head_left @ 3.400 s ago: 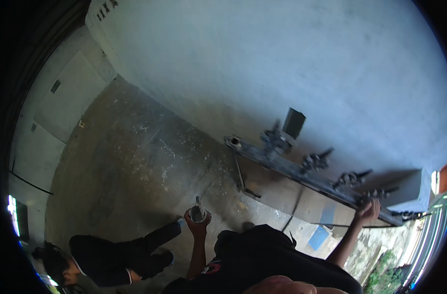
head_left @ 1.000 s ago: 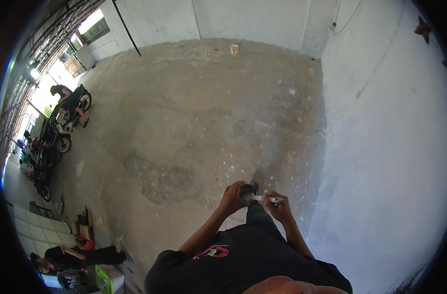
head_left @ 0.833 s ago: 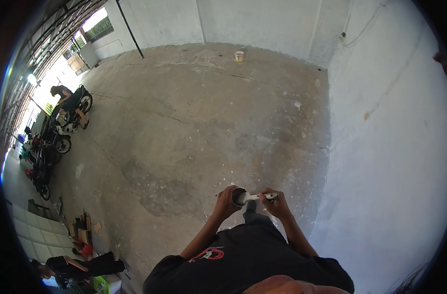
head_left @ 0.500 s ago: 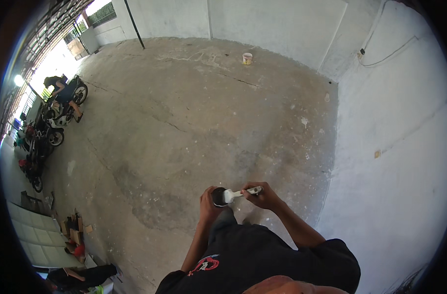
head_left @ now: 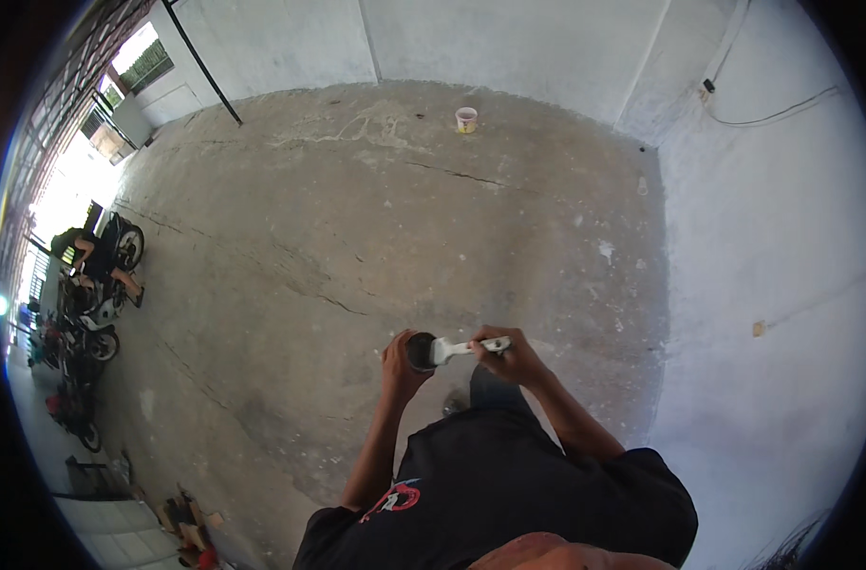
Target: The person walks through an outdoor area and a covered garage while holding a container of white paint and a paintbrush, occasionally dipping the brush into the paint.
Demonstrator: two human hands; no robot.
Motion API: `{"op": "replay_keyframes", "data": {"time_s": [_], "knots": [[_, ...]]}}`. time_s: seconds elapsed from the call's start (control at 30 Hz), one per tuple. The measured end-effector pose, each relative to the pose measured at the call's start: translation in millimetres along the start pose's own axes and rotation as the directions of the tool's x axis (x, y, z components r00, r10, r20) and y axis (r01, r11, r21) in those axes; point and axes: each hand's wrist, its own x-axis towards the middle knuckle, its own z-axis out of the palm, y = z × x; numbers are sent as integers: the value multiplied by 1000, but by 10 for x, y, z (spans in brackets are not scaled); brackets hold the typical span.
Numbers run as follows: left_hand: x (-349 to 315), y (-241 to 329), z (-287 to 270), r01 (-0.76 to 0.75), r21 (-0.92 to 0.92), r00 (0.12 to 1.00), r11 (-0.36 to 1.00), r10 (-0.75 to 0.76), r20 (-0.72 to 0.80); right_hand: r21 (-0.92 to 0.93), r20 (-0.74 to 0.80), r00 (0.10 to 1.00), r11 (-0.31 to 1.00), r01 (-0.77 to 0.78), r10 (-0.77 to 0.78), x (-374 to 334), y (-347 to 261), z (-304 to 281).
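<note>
My left hand [head_left: 402, 369] is closed round a small round container with a dark inside [head_left: 420, 352], its opening tilted toward me. A paintbrush [head_left: 461, 349] with a white head and a pale handle lies across from the container to my right hand [head_left: 515, 359]. The fingers of that hand are wrapped round the handle. The white brush head sits at the container's right rim; whether it dips inside cannot be made out. Both hands are held in front of my body, above the concrete floor [head_left: 262, 285].
A small white bucket [head_left: 466, 121] stands on the floor near the far wall [head_left: 509, 52]. A white wall [head_left: 751, 247] runs along my right, with a loose cable [head_left: 775, 122]. To the left, a person [head_left: 91, 256] bends over parked motorbikes [head_left: 101, 313]. Cardboard pieces [head_left: 181, 518] lie lower left.
My view and body have shifted over the floor, and a trouser leg and foot now show below my hands. Both hands sit higher in the picture, still gripping the container and paintbrush.
</note>
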Motion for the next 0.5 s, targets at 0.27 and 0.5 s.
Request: {"op": "replay_keyframes", "data": {"time_s": [0.27,0.5], "knots": [[1969,-971,118,-17,-4,1000,1000,17,16,85,-145,983,988,127,-114,1983,422,-323],[3549,-1468,-101,144,17,989,989,-143,-34,57,19,995,994,96,-97,4155,356,-714]]}}
